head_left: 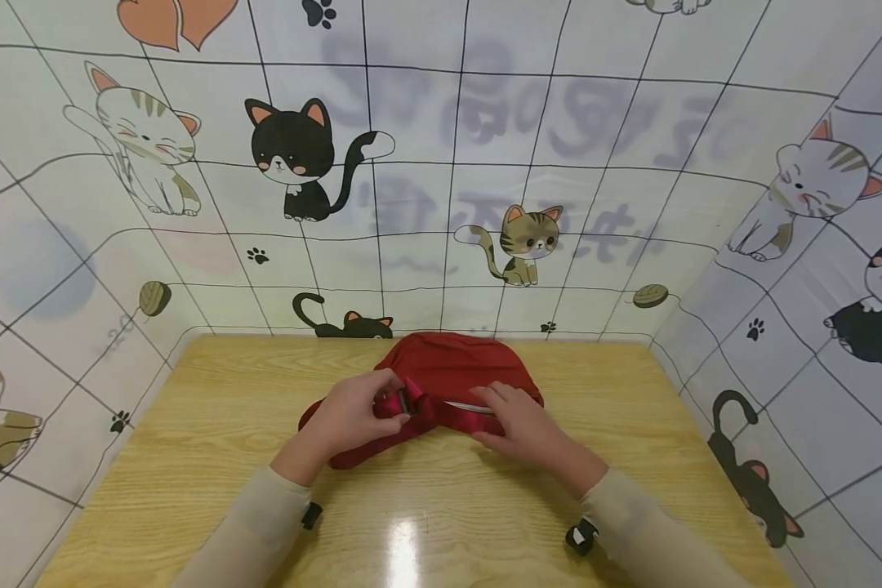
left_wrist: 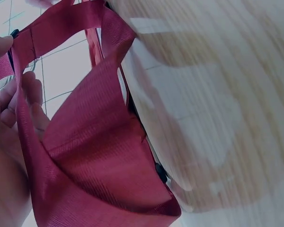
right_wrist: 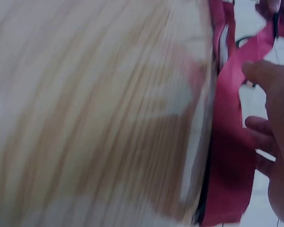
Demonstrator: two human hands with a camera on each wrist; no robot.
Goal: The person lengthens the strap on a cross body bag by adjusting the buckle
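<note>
A soft red bag (head_left: 456,363) with a zipper (head_left: 470,407) along its front lies at the back of the table, its wide red strap (head_left: 466,420) in front of it. My left hand (head_left: 349,418) pinches a black strap slider (head_left: 405,401) on the webbing, thumb and fingertips at its edges. In the left wrist view the strap (left_wrist: 99,127) hangs in a broad loop beside that hand. My right hand (head_left: 525,429) lies at the bag's right side, its fingers extended and touching the bag. The right wrist view shows its thumb (right_wrist: 258,73) against the strap, unpinched.
The wooden table (head_left: 412,506) runs from the bag to the front, with a bright glare on it. Cat-patterned cloth walls (head_left: 426,188) stand behind and at both sides. A black band (head_left: 581,536) sits at the right wrist.
</note>
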